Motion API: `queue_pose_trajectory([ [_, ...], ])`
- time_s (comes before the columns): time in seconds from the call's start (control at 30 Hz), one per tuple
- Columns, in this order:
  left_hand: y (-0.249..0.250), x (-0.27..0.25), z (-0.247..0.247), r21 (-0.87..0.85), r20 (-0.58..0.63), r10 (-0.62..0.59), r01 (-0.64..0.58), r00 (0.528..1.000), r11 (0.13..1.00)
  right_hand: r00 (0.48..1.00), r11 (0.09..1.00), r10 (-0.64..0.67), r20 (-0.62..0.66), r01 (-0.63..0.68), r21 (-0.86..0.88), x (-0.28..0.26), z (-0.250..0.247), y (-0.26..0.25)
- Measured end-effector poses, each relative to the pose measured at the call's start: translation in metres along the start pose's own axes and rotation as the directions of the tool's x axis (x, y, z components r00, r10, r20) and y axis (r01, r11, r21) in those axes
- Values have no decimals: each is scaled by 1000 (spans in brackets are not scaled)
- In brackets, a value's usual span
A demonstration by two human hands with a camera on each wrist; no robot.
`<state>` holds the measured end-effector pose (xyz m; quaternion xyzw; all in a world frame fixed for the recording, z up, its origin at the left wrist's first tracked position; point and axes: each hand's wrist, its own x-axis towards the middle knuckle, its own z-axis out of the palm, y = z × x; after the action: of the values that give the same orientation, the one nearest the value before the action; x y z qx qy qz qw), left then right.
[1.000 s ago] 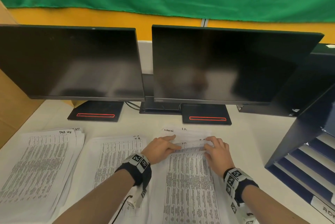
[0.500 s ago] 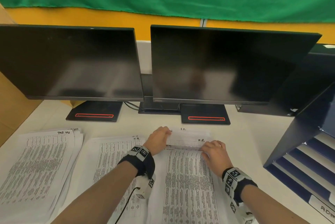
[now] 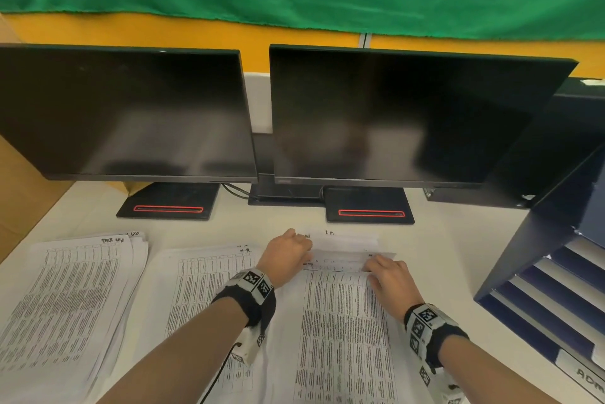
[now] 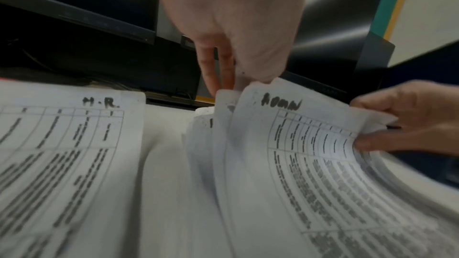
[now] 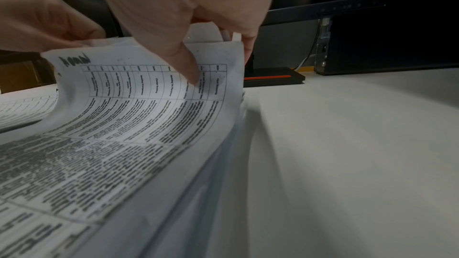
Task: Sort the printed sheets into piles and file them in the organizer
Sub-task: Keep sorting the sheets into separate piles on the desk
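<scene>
The far edge of the top sheet [image 3: 340,321] is pinched and lifted by the left hand [image 3: 288,256] and right hand [image 3: 391,279], toward the tabletop's [image 3: 451,240] right side.

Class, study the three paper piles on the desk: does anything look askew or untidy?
Yes. The left pile is fanned, its sheet edges stepped rather than flush. In the right pile, both hands lift the top sheets' far end, so it curls up; the middle pile lies flat.
</scene>
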<state>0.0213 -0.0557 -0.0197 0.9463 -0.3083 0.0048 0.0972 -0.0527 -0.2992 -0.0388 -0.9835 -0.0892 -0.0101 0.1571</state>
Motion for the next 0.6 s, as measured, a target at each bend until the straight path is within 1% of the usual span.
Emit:
queue_pose_trajectory([
  [0.03, 1, -2, -1, -93, 34, -75, 78, 997, 993, 1000, 1000, 2, 4, -2, -2, 0, -1, 0],
  [0.07, 2, -3, -2, -208, 74, -154, 166, 985, 964, 1000, 1000, 4, 4, -3, -8, -1, -2, 1],
  [0.1, 0, -5, -2, -326, 135, -235, 267, 963, 907, 1000, 1000, 8, 8, -8, -12, 0, -3, 1],
  [0.13, -1, -6, -1, -431, 202, -295, 355, 934, 829, 1000, 1000, 15, 15, -15, -6, 0, -4, 1],
  [0.17, -1, -7, -2, -478, 304, -336, 448, 891, 756, 999, 1000, 24, 23, -24, 7, -1, -5, 0],
  [0.2, -1, -8, -4, -503, 400, -360, 530, 843, 682, 999, 999, 37, 21, -37, 21, -1, -5, -1],
  [0.23, 0, -8, -6, -489, 469, -364, 580, 804, 652, 998, 998, 56, 21, -56, 32, -2, -6, -1],
  [0.3, 5, -5, -13, -478, 463, -353, 565, 813, 673, 996, 994, 93, 17, -93, 57, -2, -8, 1],
  [0.33, 8, -3, -17, -529, 442, -342, 549, 829, 647, 994, 992, 108, 19, -109, 65, -2, -8, 3],
  [0.4, 16, -2, -26, -655, 435, -324, 542, 840, 526, 993, 992, 114, 35, -116, 55, -2, -12, 6],
  [0.43, 18, -1, -30, -682, 442, -335, 554, 832, 477, 994, 994, 105, 38, -106, 40, -2, -13, 8],
  [0.47, 20, -1, -35, -704, 432, -346, 552, 833, 447, 994, 995, 98, 46, -99, 23, -2, -16, 9],
  [0.6, 5, 0, -55, -720, 353, -448, 544, 821, 430, 990, 994, 112, 84, -113, 6, 0, -19, 13],
])
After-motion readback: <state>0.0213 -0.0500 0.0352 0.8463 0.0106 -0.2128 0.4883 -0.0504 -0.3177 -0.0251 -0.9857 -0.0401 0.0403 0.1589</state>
